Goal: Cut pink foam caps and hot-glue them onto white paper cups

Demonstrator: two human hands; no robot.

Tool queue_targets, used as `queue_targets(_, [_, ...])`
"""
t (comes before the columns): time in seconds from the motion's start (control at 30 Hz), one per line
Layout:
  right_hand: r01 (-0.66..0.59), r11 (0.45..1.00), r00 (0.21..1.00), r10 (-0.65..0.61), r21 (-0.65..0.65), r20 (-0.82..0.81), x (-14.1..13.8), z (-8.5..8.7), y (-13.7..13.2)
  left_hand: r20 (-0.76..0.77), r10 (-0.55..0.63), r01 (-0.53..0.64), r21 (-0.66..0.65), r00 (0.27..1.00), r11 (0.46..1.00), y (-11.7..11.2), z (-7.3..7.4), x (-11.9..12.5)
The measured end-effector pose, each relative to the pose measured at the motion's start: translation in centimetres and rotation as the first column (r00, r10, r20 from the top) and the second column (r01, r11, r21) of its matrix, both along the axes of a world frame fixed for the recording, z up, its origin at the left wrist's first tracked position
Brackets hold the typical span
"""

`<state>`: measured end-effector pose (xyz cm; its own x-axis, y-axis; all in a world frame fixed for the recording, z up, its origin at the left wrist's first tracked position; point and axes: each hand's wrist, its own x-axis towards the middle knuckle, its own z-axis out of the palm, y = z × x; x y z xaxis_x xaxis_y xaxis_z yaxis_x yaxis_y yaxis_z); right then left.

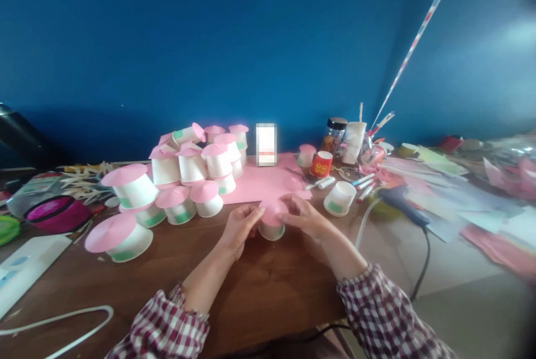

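Observation:
An upside-down white paper cup with a pink paper disc on top stands on the brown table between my hands. My left hand presses the disc's left edge, fingers curled together. My right hand holds the disc's right edge with closed fingers. Both sleeves are checked red and white.
A heap of pink-topped cups lies at the left, a pink sheet behind the hands. A white cup, a red cup, a jar, markers and a blue glue gun with its cable sit at the right.

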<state>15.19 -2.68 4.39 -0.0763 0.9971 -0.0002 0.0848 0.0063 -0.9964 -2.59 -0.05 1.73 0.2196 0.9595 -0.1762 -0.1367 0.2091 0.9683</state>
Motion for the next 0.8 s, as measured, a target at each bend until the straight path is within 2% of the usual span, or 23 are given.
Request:
queue_targets(0.13, [-0.006, 0.999, 1.0, 0.006, -0.053, -0.008, 0.0, -0.1, 0.0, -0.007, 0.0, 0.0, -0.002, 1.0, 1.0, -0.1, 0.0, 0.0])
queue_targets(0.3, [-0.053, 0.997, 0.998, 0.051, -0.056, -0.033, 0.1, -0.3, 0.1, -0.015, -0.017, 0.017, 0.016, 1.0, 1.0, -0.1, -0.1, -0.1])
queue_targets(0.43, [-0.007, 0.999, 1.0, 0.008, -0.032, 0.016, -0.1, -0.2, 0.0, -0.02, -0.004, 0.004, 0.009, 1.0, 1.0, -0.1, 0.0, 0.0])
queue_targets(0.6, [-0.036, 0.995, 0.999, 0.036, -0.089, 0.001, -0.1, 0.5, -0.4, -0.014, -0.025, 0.026, 0.024, 1.0, 0.999, 0.0, -0.3, -0.2])
queue_targets(0.8, [-0.003, 0.992, 1.0, -0.001, -0.13, -0.028, -0.1, 0.6, -0.7, -0.035, -0.026, 0.027, 0.027, 0.999, 0.999, 0.0, -0.5, -0.3])
